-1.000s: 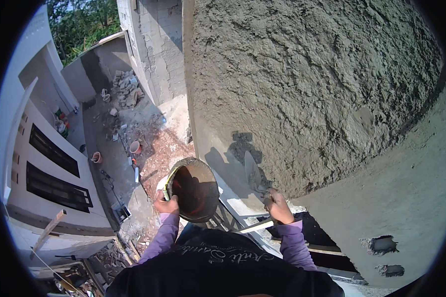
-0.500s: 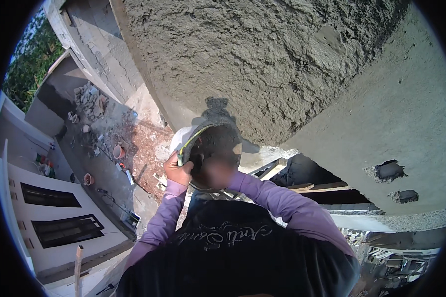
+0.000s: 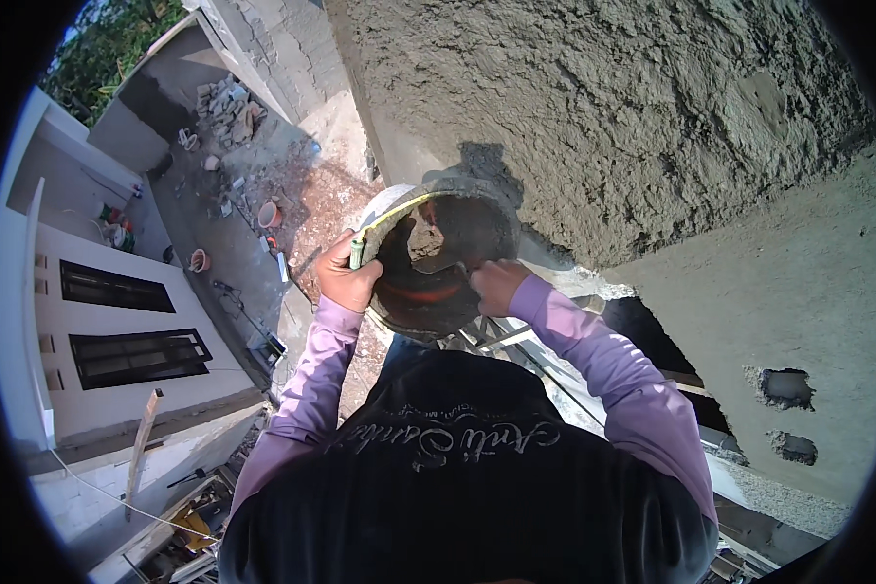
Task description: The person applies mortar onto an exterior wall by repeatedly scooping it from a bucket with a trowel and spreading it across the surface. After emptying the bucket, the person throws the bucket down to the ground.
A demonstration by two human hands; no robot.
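A round bucket [image 3: 504, 219] with a mortar-crusted rim is held in front of my chest, its mouth facing up toward me. My left hand [image 3: 348, 275] is closed on its left rim, beside the green grip of the handle. Over the bucket's right side, my right hand [image 3: 499, 285] is closed in a fist around what appears to be a trowel [image 3: 450, 268], mostly inside the bucket. Beside its thin metal edge sits a lump of grey mortar [image 3: 425, 243]. The bucket's inside wall is dark and wet, with an orange-brown sheen low down.
A wall of rough wet plaster [image 3: 594, 127] rises ahead, meeting smoother plaster [image 3: 788, 263] with two holes at the right. Wooden boards and a dark opening [image 3: 652, 336] lie below it. Far down on the left are a rubble-strewn yard [image 3: 234, 117], buckets [image 3: 269, 215] and a white building [image 3: 131, 331].
My right hand has moved from the middle of the bucket toward its right side and is no longer blurred. The mortar lump now shows clearly. The view has shifted, while my left hand keeps its hold.
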